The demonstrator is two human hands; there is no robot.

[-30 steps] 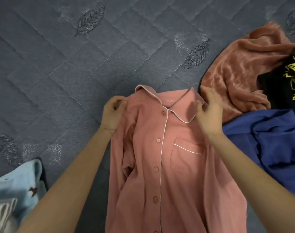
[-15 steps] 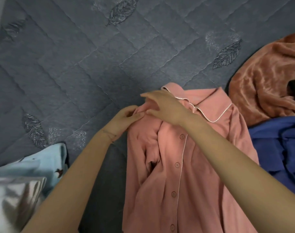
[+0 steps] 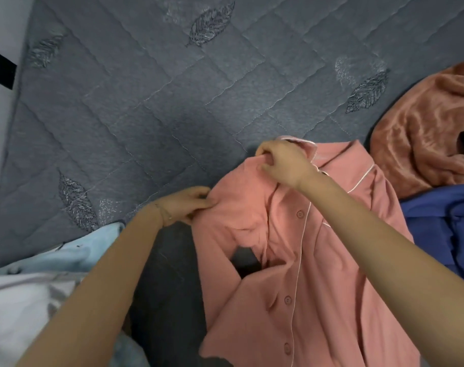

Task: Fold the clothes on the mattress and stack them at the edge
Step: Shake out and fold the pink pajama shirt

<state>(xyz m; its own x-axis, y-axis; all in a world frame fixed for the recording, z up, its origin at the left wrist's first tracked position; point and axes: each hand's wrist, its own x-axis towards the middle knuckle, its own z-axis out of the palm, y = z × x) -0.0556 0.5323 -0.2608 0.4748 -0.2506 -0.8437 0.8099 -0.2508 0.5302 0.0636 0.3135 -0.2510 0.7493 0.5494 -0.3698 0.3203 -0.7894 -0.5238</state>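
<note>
A person's two bare hands work the shoulder of a salmon-pink pyjama shirt (image 3: pixel 331 260) spread front-up and buttoned on a grey quilted mattress (image 3: pixel 146 115) stitched with leaf motifs. Any label inside the collar is too blurred to read.

A second ago the right hand (image 3: pixel 281 161) was at the shirt's far shoulder, and half a second ago it lay with fingers stretched flat beside the left hand. It has since drawn up to the collar, where its curled fingers and thumb pinch a fold of pink cloth. The left hand (image 3: pixel 185 207) stays at the shoulder on the camera's left, fingers bunched on the seam.

The shirt's collar points away from the person. Its body runs back beneath the right forearm toward the bottom edge, and the sleeve below the left hand is rumpled, with a dark gap in the folds.

A rust-brown fleece (image 3: pixel 424 133) and a royal-blue garment (image 3: pixel 442 229) lie just beside the shirt on the right. A pale blue garment (image 3: pixel 74 255) and white cloth (image 3: pixel 21 308) lie under the left forearm.
</note>
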